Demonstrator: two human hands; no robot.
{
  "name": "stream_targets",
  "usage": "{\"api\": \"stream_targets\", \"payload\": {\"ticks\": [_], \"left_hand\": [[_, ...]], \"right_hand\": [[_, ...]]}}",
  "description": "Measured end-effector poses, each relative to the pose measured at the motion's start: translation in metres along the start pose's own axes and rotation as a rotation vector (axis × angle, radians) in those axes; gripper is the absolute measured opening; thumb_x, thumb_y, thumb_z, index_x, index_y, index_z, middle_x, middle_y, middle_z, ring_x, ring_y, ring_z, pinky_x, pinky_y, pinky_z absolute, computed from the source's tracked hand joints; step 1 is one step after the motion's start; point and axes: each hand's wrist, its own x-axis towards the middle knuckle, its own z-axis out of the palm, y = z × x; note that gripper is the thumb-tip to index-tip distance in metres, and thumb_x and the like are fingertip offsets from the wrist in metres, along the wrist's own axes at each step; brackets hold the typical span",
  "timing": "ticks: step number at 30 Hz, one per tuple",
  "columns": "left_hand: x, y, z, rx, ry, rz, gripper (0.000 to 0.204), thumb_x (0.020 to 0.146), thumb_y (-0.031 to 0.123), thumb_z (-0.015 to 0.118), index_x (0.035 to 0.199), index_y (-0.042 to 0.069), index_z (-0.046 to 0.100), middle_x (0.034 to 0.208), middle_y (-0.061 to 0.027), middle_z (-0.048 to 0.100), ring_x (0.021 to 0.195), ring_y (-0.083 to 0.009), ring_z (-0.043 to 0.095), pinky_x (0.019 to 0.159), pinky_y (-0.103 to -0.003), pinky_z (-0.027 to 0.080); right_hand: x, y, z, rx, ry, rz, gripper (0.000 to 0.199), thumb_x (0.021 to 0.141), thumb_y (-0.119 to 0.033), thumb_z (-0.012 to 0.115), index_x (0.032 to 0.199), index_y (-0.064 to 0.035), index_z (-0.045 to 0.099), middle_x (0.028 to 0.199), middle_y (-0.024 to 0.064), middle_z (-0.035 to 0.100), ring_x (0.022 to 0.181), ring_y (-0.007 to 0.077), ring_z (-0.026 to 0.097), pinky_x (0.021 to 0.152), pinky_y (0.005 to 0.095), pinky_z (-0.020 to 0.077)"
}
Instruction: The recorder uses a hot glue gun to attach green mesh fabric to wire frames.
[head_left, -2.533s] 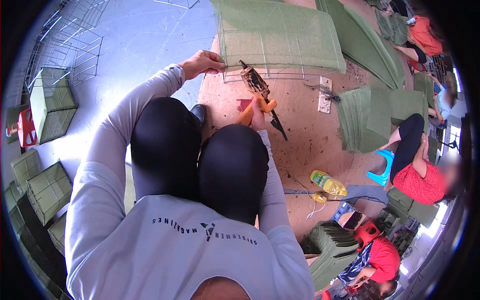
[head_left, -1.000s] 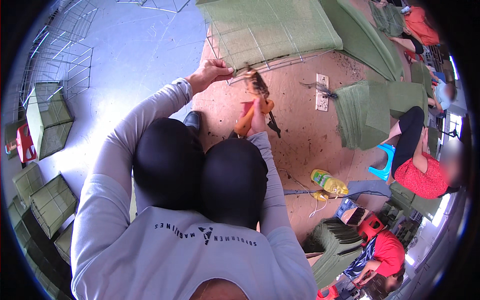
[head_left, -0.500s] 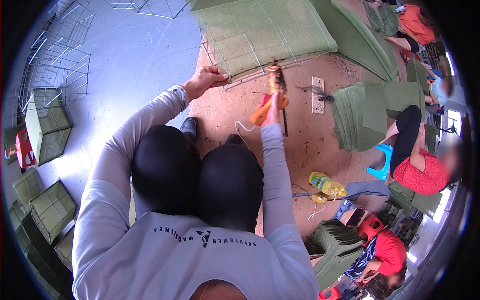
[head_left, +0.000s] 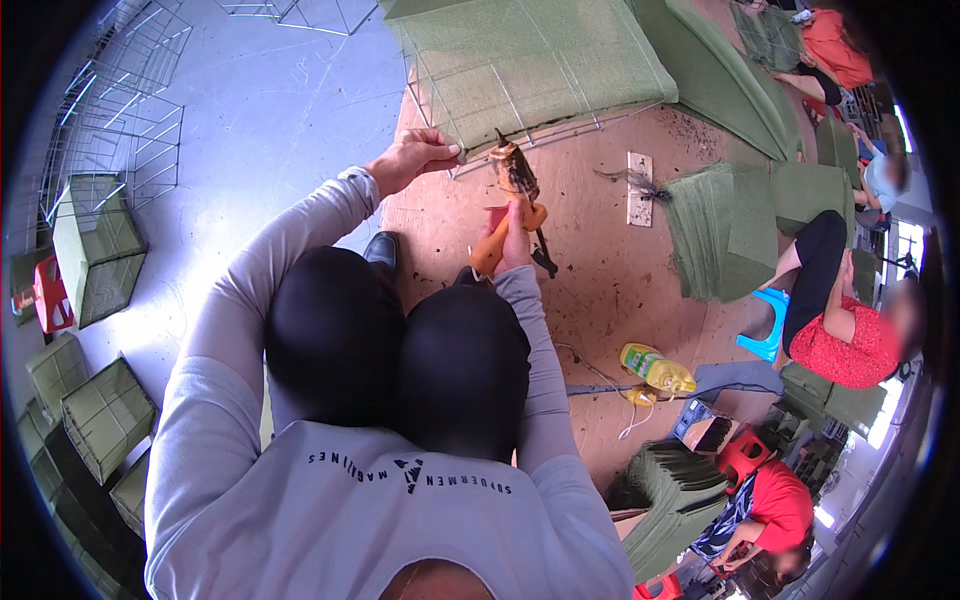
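Head view: left hand (head_left: pixel 412 158) grips green panel (head_left: pixel 530 65) edge.

Grey floor (head_left: pixel 270 110), brown board (head_left: pixel 620 270), perhaps plywood

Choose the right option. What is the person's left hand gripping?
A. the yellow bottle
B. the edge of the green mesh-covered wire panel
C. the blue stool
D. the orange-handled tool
B: the left hand pinches the near edge of the green panel, while the right hand holds the orange-handled tool.
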Motion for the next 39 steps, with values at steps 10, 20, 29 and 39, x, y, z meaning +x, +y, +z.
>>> {"api": "stream_targets", "payload": {"ticks": [10,20,29,39], "left_hand": [[0.004,-0.004,-0.006,0.024,-0.019,-0.001,0.007,0.082,0.008,0.058,0.083,0.001,0.060,0.085,-0.0061,0.061,0.081,-0.0131,0.060,0.079,-0.023,0.050],[0.004,-0.004,-0.008,0.016,-0.029,-0.008,0.010,0.082,0.009,0.059,0.086,0.001,0.061,0.086,-0.0063,0.062,0.081,-0.0135,0.061,0.079,-0.023,0.050],[0.006,-0.004,-0.008,0.043,-0.028,-0.017,0.010,0.083,0.009,0.057,0.087,0.000,0.060,0.087,-0.0070,0.062,0.083,-0.0140,0.061,0.081,-0.024,0.050],[0.002,-0.002,-0.006,0.060,-0.034,-0.005,0.010,0.084,0.008,0.056,0.087,-0.001,0.059,0.087,-0.0068,0.061,0.084,-0.0142,0.060,0.080,-0.024,0.050]], "right_hand": [[-0.007,0.020,-0.003,-0.056,-0.108,0.058,0.036,0.081,-0.045,0.057,0.093,-0.0125,0.049,0.071,0.0021,0.052,0.053,0.0125,0.049,0.047,0.0263,0.0450],[-0.011,0.024,0.002,-0.068,-0.148,0.052,0.033,0.084,-0.043,0.054,0.092,-0.0123,0.048,0.071,0.0013,0.051,0.053,0.0126,0.049,0.048,0.0250,0.0445],[0.004,-0.003,-0.004,0.006,0.042,0.004,0.036,0.082,-0.046,0.055,0.090,-0.0112,0.049,0.074,0.0001,0.051,0.058,0.0117,0.050,0.049,0.0243,0.0446],[0.003,0.000,-0.002,-0.016,0.030,0.000,0.040,0.081,-0.050,0.055,0.090,-0.0117,0.050,0.072,0.0002,0.050,0.059,0.0107,0.049,0.050,0.0233,0.0433]]}}
